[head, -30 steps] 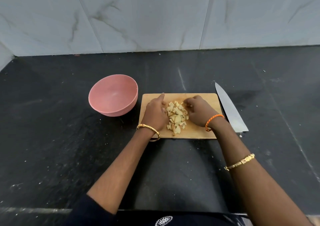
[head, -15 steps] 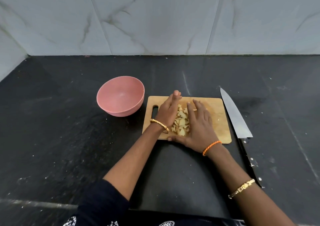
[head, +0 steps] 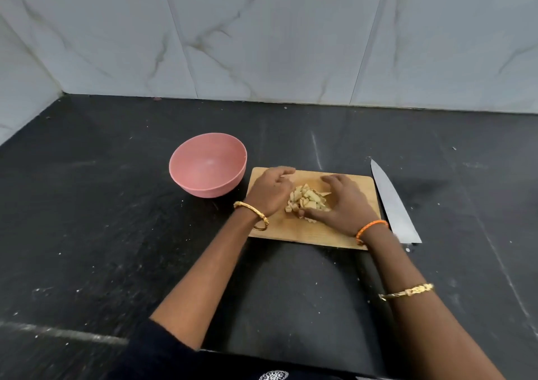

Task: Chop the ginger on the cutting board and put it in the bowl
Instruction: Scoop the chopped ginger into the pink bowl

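Near edge: both forearms reach forward over the dark surface (head: 87, 234) onto the wooden cutting board (head: 308, 234).

Change noted: half a second ago the right hand lay flat with its fingers spread over the pile; now it is cupped, thumb tucked under the near side of the chopped ginger (head: 309, 200). The left hand has also turned from edge-on to curved. Judgement: chopping is done and gathering has moved on to scooping, so the lift to the bowl comes next.

Hands: left hand (head: 269, 192), fingers loosely curved, its inner side against the left edge of the pile, pinching nothing that I can see. Right hand (head: 343, 205), half-curled round the pile's right and near sides, touching the pieces. The ginger sits heaped between them, on the board, none in the bowl.

Right of the board: chef's knife (head: 391, 205) lying flat on the surface, untouched, tip pointing away.

Further left: pink bowl (head: 186, 176), just beside the board's far-left corner.
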